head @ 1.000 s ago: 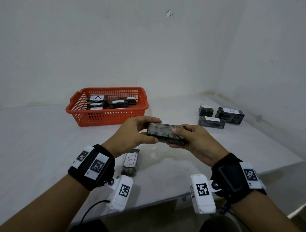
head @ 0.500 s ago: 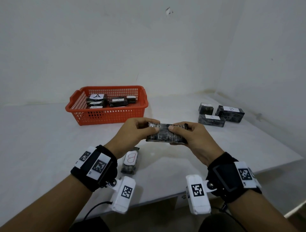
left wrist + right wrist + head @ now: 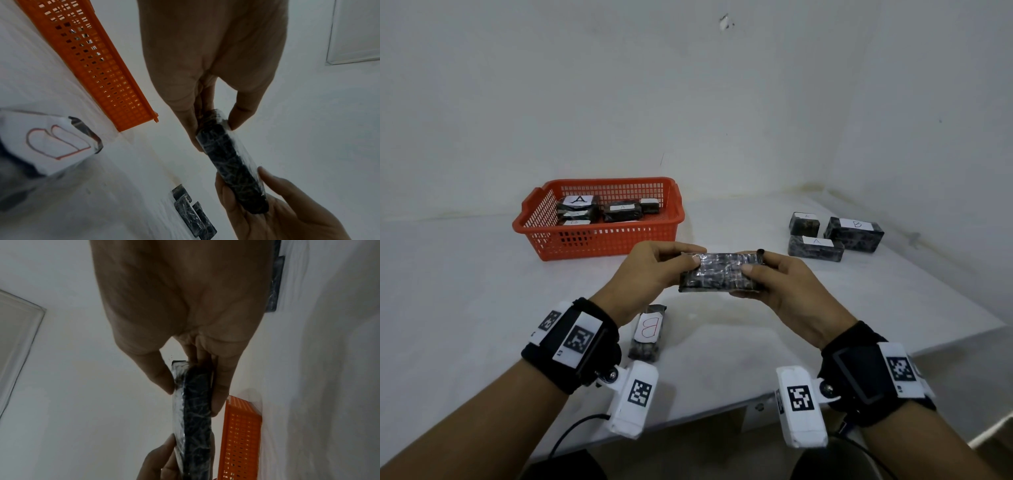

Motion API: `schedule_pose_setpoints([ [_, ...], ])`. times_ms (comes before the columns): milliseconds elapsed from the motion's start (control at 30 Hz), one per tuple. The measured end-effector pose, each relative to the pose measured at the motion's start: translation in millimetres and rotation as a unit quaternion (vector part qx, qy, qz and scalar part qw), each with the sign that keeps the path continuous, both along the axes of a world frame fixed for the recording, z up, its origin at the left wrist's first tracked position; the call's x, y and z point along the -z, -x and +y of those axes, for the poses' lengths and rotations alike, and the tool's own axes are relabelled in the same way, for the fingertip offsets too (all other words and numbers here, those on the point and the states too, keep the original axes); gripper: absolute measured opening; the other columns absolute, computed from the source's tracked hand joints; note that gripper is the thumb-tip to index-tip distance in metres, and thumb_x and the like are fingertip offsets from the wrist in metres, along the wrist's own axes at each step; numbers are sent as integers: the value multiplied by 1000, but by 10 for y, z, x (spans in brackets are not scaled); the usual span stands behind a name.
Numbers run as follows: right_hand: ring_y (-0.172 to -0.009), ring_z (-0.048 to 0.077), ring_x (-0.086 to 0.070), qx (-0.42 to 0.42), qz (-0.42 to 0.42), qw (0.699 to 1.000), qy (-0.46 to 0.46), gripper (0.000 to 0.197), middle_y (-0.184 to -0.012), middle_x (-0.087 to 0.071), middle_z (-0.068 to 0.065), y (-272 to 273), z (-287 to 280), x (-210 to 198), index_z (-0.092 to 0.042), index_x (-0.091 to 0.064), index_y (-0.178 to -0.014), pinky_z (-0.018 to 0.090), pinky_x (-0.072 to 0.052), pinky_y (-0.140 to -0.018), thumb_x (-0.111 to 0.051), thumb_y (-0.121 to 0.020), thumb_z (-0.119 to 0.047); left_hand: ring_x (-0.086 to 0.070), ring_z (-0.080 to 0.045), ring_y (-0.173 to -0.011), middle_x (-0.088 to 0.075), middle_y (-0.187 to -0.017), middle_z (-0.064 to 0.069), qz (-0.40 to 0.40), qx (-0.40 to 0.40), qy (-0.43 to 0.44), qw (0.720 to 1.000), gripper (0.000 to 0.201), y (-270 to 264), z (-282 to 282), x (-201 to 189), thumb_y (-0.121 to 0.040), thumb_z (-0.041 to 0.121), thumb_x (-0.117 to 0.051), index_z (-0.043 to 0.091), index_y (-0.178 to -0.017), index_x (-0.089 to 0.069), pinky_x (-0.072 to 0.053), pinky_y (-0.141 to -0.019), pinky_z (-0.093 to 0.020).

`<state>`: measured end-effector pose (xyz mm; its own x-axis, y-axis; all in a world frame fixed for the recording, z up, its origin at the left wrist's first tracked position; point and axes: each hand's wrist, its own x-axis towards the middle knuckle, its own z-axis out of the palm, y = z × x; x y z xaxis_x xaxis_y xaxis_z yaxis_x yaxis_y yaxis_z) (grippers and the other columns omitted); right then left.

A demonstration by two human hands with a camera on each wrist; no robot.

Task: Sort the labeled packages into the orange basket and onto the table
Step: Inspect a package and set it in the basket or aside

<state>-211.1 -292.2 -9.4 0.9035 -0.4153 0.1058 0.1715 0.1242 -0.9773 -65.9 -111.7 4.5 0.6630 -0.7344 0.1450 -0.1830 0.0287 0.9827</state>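
Left hand (image 3: 650, 270) pinches one end of a dark wrapped package (image 3: 720, 272), right hand (image 3: 780, 284) the other, above the table (image 3: 465, 281). Orange basket (image 3: 599, 240) lies beyond the grip; a B-labelled package (image 3: 649, 330) below it.

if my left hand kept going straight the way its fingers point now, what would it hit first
Probably the right hand. The left hand points along the package both hold, with the right gripping the far end. Depth is hard to judge.
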Motion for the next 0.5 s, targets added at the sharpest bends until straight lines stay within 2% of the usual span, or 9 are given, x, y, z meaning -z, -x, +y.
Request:
schedule_pose_setpoints([
  [67, -93, 22, -73, 8, -1, 1000, 7, 17, -104, -76, 16, 18, -20, 7, 4, -70, -112, 31, -62, -81, -59, -99, 2, -71, -37, -113, -78, -113, -16, 16, 20, -3, 1000, 21, -3, 3, 4, -98, 7, -66, 6, -117, -75, -55, -105, -49],
  [133, -97, 25, -73, 20, -1, 999, 25, 18, -109, -77, 18, 26, -43, 25, 1, -70, -113, 34, -62, -84, -61, -98, 2, -71, -36, -114, -77, -115, -16, 6, 34, -18, 999, 27, 14, 14, -1, -95, 12, -72, 12, -122, -74, -56, -104, -46],
  [267, -101, 29, -73, 21, -11, 997, 75, 23, -108, -78, 15, 37, -70, 5, -7, -72, -115, 37, -59, -89, -72, -92, -3, -75, -15, -102, -80, -110, 2, -106, 19, -55, 993, 44, 18, 26, -16, -83, 8, -84, 23, -123, -74, -60, -92, -29],
  [333, -102, 27, -73, -5, -28, 998, 63, 31, -107, -77, 14, 58, -79, -32, -8, -73, -117, 35, -59, -90, -71, -86, -12, -73, -6, -100, -79, -107, 10, -164, 25, -98, 981, 49, -21, 16, -19, -81, 5, -85, 34, -120, -75, -60, -94, -32],
  [400, -103, 25, -72, -29, -43, 997, 57, 32, -109, -76, 15, 78, -82, -78, -4, -73, -114, 32, -58, -88, -68, -84, -14, -73, -8, -99, -78, -106, 11, -195, 29, -123, 973, 52, -53, 4, -22, -82, 4, -84, 42, -117, -74, -61, -93, -42],
  [433, -104, 25, -72, -35, -48, 996, 66, 30, -109, -76, 16, 80, -80, -95, -3, -74, -112, 31, -57, -89, -68, -84, -13, -74, -12, -97, -79, -105, 9, -197, 30, -123, 972, 49, -63, 1, -25, -83, 5, -83, 42, -115, -75, -62, -92, -46],
  [500, -105, 25, -72, -42, -51, 995, 70, 28, -109, -77, 16, 79, -72, -112, -3, -75, -109, 30, -56, -91, -68, -84, -11, -75, -17, -95, -79, -101, 4, -187, 25, -112, 976, 44, -57, 1, -30, -84, 2, -83, 36, -110, -76, -61, -93, -47],
])
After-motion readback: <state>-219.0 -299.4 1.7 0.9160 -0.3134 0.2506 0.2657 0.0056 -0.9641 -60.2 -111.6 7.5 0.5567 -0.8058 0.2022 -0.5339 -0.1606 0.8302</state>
